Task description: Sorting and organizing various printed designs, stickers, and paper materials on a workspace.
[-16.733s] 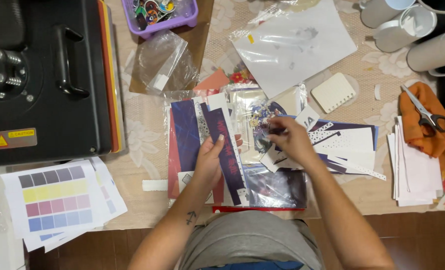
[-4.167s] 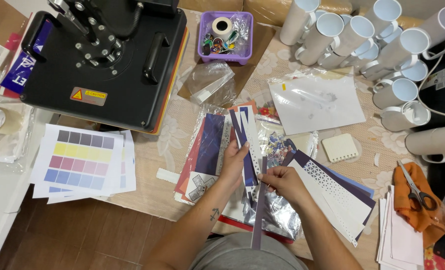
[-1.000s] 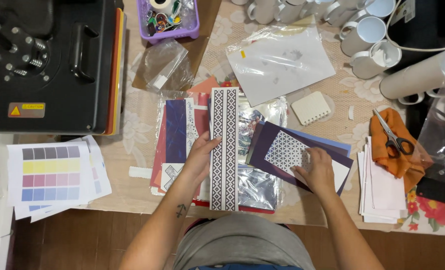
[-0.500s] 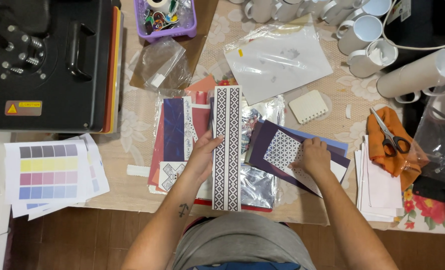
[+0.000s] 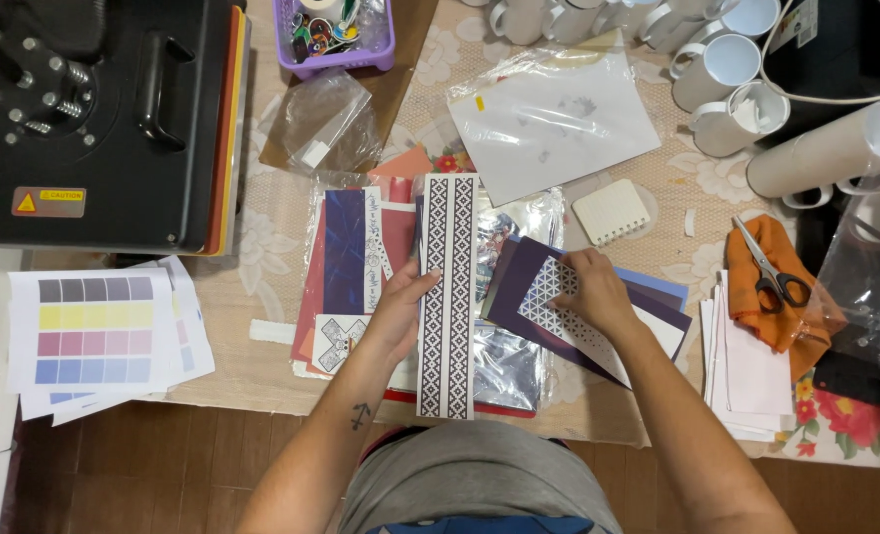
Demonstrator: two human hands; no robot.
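The long patterned strip (image 5: 447,297) lies flat on the counter (image 5: 262,356), its long axis running straight from the person toward the far edge — one short end near the body, the other pointing at the clear plastic sleeve (image 5: 554,119). The left hand (image 5: 400,311) rests just left of the strip, fingers spread, fingertips touching its left edge. Right of the strip, the right hand (image 5: 588,292) presses flat on a dark purple sheet (image 5: 549,302) with a white lattice patch. Farther right of the strip, scissors (image 5: 771,272) lie on an orange cloth (image 5: 756,297).
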